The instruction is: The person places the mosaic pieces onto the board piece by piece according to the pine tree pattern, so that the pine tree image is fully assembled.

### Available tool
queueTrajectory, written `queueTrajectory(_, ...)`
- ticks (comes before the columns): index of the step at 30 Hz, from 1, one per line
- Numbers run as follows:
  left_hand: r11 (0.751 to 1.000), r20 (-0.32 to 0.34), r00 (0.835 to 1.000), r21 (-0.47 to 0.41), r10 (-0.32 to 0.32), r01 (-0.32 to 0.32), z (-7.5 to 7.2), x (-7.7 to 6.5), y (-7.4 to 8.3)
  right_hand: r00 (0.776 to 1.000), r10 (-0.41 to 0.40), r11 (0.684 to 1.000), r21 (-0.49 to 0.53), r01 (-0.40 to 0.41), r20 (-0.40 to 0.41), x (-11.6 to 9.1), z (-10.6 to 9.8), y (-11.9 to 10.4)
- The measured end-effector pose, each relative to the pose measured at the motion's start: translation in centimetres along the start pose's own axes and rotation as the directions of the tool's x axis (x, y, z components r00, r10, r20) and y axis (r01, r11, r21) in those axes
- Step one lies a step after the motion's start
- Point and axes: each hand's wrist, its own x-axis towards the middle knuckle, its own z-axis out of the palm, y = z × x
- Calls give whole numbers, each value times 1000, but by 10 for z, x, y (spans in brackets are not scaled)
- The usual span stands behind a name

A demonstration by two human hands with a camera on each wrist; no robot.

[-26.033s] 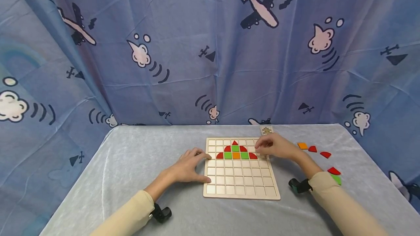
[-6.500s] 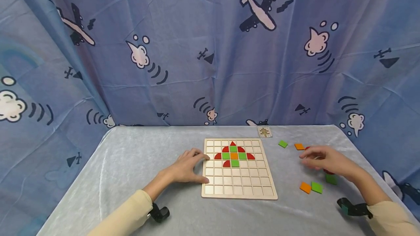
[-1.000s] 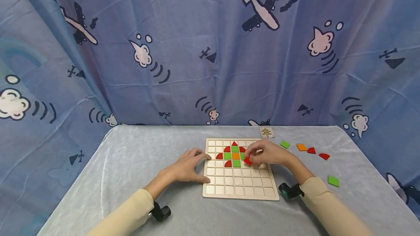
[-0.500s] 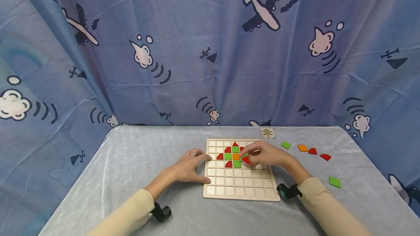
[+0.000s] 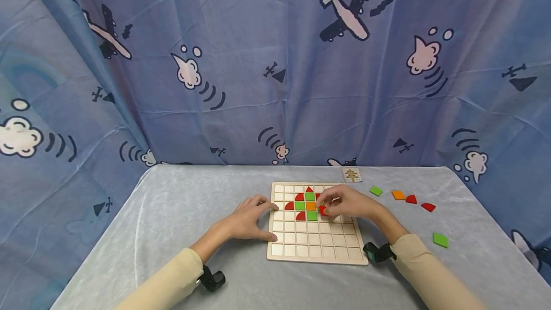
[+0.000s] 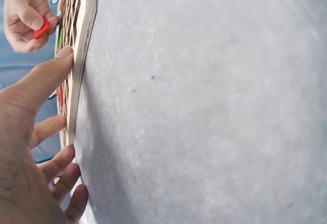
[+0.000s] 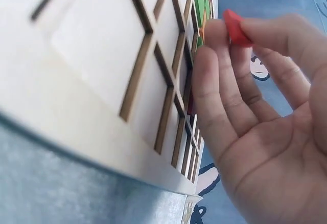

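Observation:
A pale wooden grid board point(image 5: 318, 252) lies on the cloth-covered table. In its upper cells sit green square tiles, an orange square tile point(image 5: 310, 206), several red quarter-round tiles and a red triangle tile point(image 5: 309, 189) at the top. My left hand point(image 5: 247, 219) spreads along the board's left edge, with thumb and fingertips at the rim. Thumb and fingers of my right hand point(image 5: 348, 201) pinch a red tile point(image 7: 236, 29) over the fourth row, right of the lowest green tile point(image 5: 312, 215). That hand hides some cells and tiles at the right.
Right of the board lie a green tile point(image 5: 376, 191), an orange tile point(image 5: 398, 195), two red tiles point(image 5: 428, 207) and another green tile point(image 5: 440, 240). A small card with a tree pattern point(image 5: 352, 175) lies behind the board. A blue curtain point(image 5: 215, 61) hangs behind the table.
Since 26 s ago, a green tile and a red quarter-round tile have been added in the fourth row. My right hand has come from the loose tiles to the board; the left hand stays put.

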Motion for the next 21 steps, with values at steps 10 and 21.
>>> queueTrajectory(10,1000,-9,1000,-15,13,-13,1,1,-1,1000,9,1000,22,-9,-9,-4,-2,0)
queueTrajectory(21,1000,-5,1000,-11,0,0,1,0,-1,999,-28,995,-95,24,-37,-1,1,0)
